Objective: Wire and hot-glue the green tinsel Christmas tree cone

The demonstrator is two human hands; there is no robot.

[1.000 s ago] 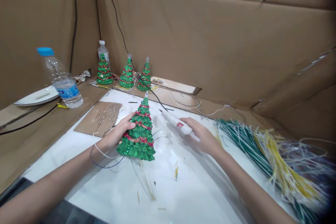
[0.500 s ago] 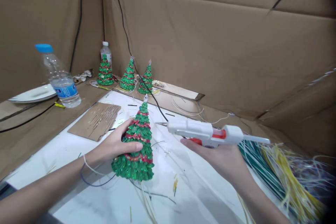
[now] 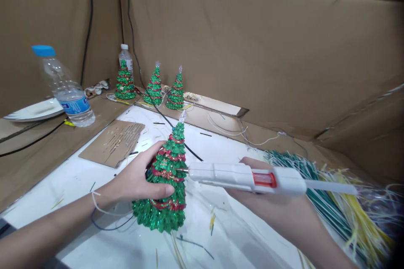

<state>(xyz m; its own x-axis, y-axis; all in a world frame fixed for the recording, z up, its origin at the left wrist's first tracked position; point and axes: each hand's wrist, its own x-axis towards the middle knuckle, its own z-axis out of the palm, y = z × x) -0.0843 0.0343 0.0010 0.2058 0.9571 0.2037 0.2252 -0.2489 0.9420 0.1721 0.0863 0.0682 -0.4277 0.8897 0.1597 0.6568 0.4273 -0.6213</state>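
My left hand is wrapped round the left side of a small green Christmas tree with red glittery garlands and a clear tip. The tree leans slightly, and thin wires trail from its base. In my right hand is a white glue gun, its fingers mostly hidden behind the body. The gun's metal nozzle reaches the tree's right side at mid-height; whether it touches, I cannot tell. A glue stick sticks out of the gun's back end.
Three similar trees stand at the back near a white-capped bottle. A blue-capped water bottle and a plate are left. Ridged cardboard lies on the white sheet. Wire bundles fill the right side. A black cable runs behind the tree.
The glue gun has moved left and down, bringing its nozzle from beside the tree to its surface. The tree appears slightly nearer and turned, still in my left hand.
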